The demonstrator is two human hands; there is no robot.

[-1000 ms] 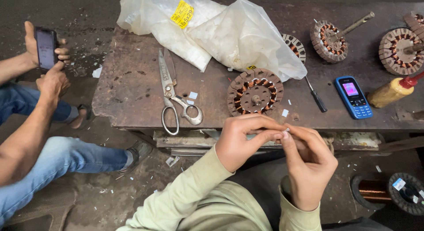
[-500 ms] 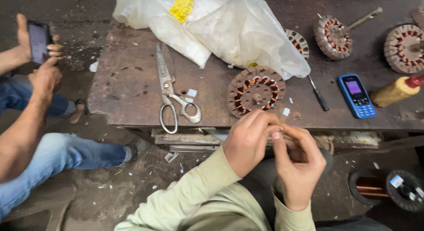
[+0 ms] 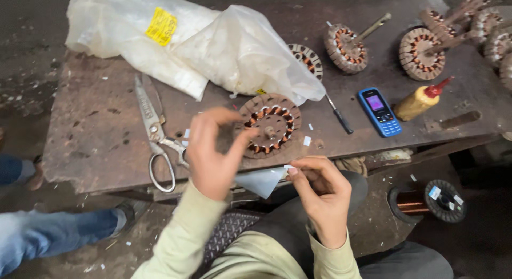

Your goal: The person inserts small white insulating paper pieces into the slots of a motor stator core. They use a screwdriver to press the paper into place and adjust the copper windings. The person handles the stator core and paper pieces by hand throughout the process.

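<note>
My right hand (image 3: 320,191) pinches the corner of a thin pale sheet of paper (image 3: 261,180) near the bench's front edge. My left hand (image 3: 213,151) is raised above it with fingers spread and curled, holding nothing, just in front of a round motor stator with copper windings (image 3: 271,124) that lies on the rusty metal bench (image 3: 96,135). Large metal scissors (image 3: 154,135) lie to the left of my left hand.
Crumpled plastic bags (image 3: 213,44) lie at the back. A screwdriver (image 3: 338,116), blue phone (image 3: 378,111) and yellow bottle with red cap (image 3: 421,100) sit right of the stator. Several more stators (image 3: 421,52) lie beyond. A copper wire spool (image 3: 426,201) is lower right. Another person's jeans leg (image 3: 48,239) is at left.
My hands have come apart: the left let go and lifted toward the stator, while the right keeps the paper. The view shifted left and down; the other person's phone hands left the frame.
</note>
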